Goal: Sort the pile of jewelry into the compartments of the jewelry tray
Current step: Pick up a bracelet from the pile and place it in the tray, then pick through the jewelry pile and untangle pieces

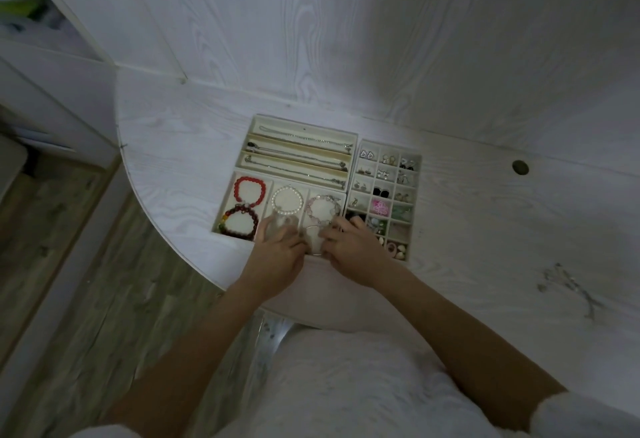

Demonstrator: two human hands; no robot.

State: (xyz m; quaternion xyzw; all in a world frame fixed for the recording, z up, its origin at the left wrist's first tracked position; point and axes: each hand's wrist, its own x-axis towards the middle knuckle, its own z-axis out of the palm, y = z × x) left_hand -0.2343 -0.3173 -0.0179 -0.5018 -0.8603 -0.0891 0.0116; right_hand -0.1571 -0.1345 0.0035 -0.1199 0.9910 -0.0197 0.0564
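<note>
Both hands are at the near edge of the jewelry tray [242, 174] on the white table [485, 230]. The left hand [277, 257] and right hand [353, 250] pinch a thin bangle [313, 230] in the right bracelet compartment

Pretty dim shot overall, with a cold bluish-grey cast over everything. The brightest patch sat on the tabletop [467, 202] around the jewelry tray [349, 164], so the light seemed to come from above, and it fell off fast toward the corners. No hard shadows, only soft murk under the forearms and along the floor [86, 264] on the left. No real glare either. Wide-angle lens bent things hard: the wall boards and the tabletop edge curved like a barrel. The left hand [277, 257] and right hand [356, 254] looked smeary at the fingers [277, 226], and the small stuff in the tray was grainy and soft.
</note>
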